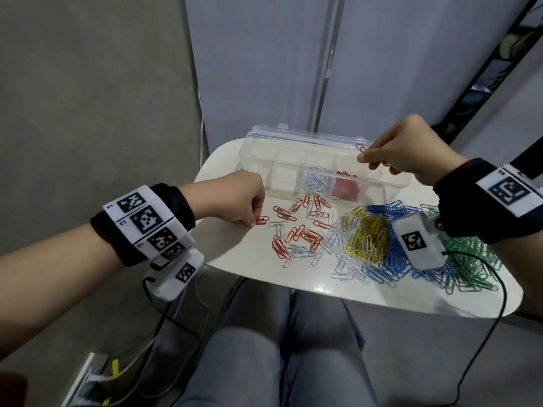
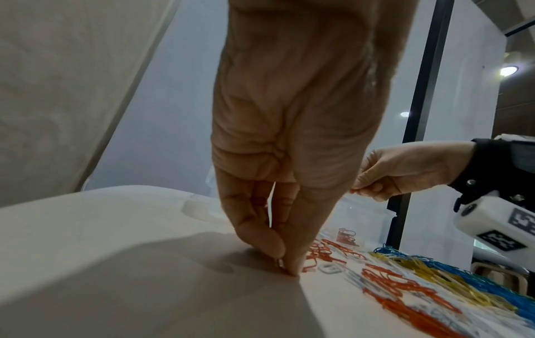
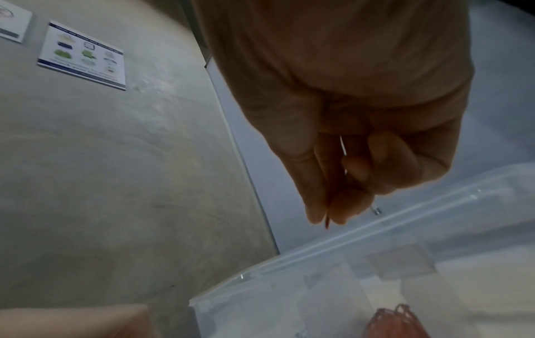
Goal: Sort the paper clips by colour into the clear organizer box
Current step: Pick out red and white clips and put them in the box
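The right wrist camera [image 1: 418, 240] hides part of the blue clips [image 1: 390, 259]; the left hand's grasp is unclear.

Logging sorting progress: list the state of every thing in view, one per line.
Clear plastic organizer box: lid open, white and red clips in two compartments.
Red paper clip over the box: pinched by right hand.
Red paper clip on the white table: pinched by left hand.
Loose mixed-colour clip pile: unsorted on table.

Office-like room, concrete wall [image 1: 88, 83], glass partition [image 1: 411, 69], wall poster [image 3: 82, 54]
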`<state>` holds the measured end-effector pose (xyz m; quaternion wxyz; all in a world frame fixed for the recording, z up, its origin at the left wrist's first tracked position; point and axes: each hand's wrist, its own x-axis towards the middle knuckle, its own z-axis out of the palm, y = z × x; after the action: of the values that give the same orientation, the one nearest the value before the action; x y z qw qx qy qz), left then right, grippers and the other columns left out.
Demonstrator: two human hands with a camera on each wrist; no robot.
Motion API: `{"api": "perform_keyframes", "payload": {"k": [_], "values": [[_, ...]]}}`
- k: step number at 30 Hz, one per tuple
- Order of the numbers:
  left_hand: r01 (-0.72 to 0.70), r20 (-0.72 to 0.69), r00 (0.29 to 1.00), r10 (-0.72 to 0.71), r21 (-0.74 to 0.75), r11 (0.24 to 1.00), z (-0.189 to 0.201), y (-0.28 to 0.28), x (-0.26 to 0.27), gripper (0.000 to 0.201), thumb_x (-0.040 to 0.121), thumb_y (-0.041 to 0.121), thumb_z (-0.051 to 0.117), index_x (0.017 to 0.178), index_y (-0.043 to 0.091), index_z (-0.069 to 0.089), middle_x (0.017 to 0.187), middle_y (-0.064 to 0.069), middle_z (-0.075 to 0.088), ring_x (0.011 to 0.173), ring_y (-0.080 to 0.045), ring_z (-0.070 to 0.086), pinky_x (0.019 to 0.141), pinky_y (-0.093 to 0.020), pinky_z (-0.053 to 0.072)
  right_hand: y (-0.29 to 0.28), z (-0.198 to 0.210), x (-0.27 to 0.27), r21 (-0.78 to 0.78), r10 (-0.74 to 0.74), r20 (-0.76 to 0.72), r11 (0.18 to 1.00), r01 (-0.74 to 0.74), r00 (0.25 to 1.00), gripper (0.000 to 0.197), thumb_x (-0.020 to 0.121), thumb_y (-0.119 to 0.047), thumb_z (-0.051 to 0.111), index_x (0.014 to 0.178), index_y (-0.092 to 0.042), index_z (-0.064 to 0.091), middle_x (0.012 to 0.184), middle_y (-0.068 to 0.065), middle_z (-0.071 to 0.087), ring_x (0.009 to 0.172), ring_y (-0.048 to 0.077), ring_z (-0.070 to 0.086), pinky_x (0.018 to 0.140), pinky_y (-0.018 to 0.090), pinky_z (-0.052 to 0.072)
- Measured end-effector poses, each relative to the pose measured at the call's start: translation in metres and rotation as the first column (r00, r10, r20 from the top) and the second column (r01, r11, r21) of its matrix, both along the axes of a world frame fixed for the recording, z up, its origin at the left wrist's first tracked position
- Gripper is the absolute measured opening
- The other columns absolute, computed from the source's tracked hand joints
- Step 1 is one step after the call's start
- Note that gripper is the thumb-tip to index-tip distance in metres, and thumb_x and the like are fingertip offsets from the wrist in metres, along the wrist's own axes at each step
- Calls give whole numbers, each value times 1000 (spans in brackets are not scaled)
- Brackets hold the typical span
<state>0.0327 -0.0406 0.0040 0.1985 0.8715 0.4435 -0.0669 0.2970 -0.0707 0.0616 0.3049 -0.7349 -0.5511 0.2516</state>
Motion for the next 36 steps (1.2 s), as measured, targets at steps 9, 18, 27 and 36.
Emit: {"api": "perform_keyframes", "payload": {"k": [9, 18, 27, 36], "values": [[-15, 199, 980, 31, -81, 997, 3, -1, 2, 5, 78, 0, 68, 76, 4, 65, 65, -3, 68, 49, -9, 63, 48, -19, 50, -7, 5, -11, 91, 49, 4, 995, -49, 999, 15, 75, -16, 79, 82, -3, 75, 69, 10, 70, 44, 12, 38, 40, 16, 32], [-75, 665, 705, 246, -276, 958, 30, -16, 29, 25, 73, -3, 77, 89, 3, 58, 67, -13, 69, 58, -25, 68, 56, -30, 58, -38, -14, -66, 16, 333, -236, 941, -339, 913, 27, 70, -10, 81, 95, -1, 74, 64, 6, 69, 45, -1, 51, 45, 12, 39], [-76, 703, 667, 249, -268, 961, 36, -24, 35, 39, 77, 1, 75, 104, 7, 48, 70, -10, 70, 57, -24, 68, 57, -31, 59, -40, -13, -63, 50, 272, -350, 961, -272, 896, 12, 78, -7, 74, 85, 3, 74, 72, 22, 70, 55, 18, 52, 47, 21, 41], [-41, 718, 652, 245, -290, 956, 41, -19, 42, 46, 72, -1, 79, 107, 4, 51, 76, -16, 70, 66, -29, 69, 58, -36, 60, -32, 1, -45, 153, 219, -172, 969, -194, 960, 5, 75, -6, 77, 76, -3, 74, 61, 9, 70, 47, 10, 50, 47, 20, 43]]}}
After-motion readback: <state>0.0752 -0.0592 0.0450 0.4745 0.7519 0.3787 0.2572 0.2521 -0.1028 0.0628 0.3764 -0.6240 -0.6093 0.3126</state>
